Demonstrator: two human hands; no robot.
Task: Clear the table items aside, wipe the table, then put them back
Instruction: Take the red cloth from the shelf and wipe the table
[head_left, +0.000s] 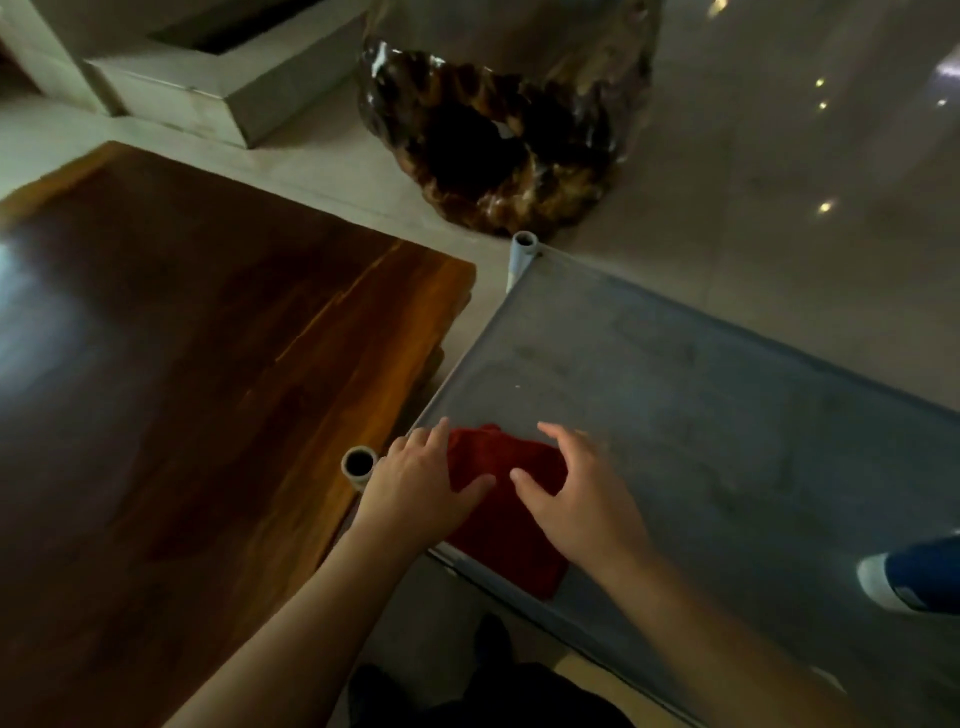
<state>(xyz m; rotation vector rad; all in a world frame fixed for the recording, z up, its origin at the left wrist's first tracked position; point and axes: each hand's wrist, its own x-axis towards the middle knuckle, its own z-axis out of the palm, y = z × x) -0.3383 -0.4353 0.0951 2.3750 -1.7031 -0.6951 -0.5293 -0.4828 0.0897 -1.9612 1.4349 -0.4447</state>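
Red terry cloth lying bunched at the near left corner of the dusty grey glass-topped desk, one edge hanging over the rim. Left hand and right hand spread flat over it, fingers splayed, each grip open and closed on nothing. Beside it, a glossy dark wooden desk; farther off, a knotty brown root-wood block on the floor.

No readable text, labels, brands or numbers anywhere. Blue-and-white object at the right edge of the grey desk has a small pale patch low on its side, too blurred to read. Nothing legible on the red cloth either.
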